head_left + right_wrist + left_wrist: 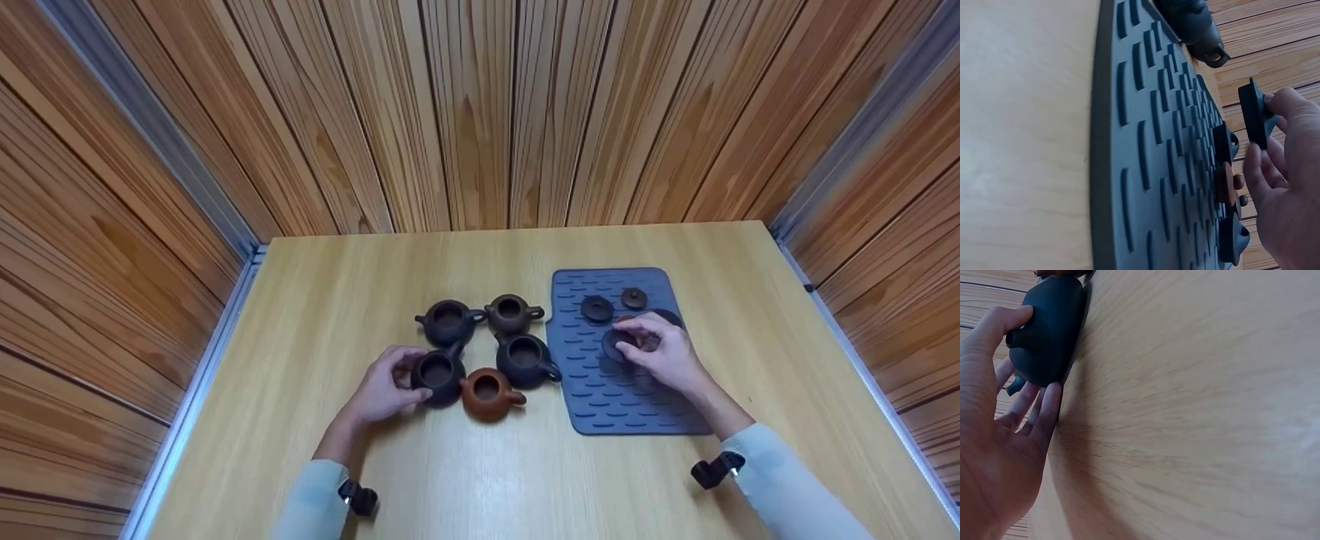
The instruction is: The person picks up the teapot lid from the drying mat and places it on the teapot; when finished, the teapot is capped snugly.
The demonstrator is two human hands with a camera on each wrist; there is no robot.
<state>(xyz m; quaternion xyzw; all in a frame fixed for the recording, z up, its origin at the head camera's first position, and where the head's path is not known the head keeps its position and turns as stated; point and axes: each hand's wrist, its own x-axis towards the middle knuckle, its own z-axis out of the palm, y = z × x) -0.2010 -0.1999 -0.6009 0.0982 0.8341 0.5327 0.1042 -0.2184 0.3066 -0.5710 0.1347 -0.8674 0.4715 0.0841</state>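
Observation:
My left hand [382,388] holds a dark, lidless teapot [444,396] standing on the table. In the left wrist view the thumb lies on the teapot's side [1055,312] near its short spout, and the other fingers reach round the lower end. Above the grey mat [600,409], my right hand [666,354] pinches a dark teapot lid [1253,115] between thumb and fingers. The lid is tilted on edge in the right wrist view, apart from the mat. A reddish-brown teapot [489,405] sits close beside the held teapot, its top uncovered.
More lidless teapots stand close together: a black one [450,330] at the back left, a brown one [510,322] and a dark one [523,375] near the mat. On the mat lie a dark lid [598,309], a brown lid [634,298] and others partly hidden by the right hand.

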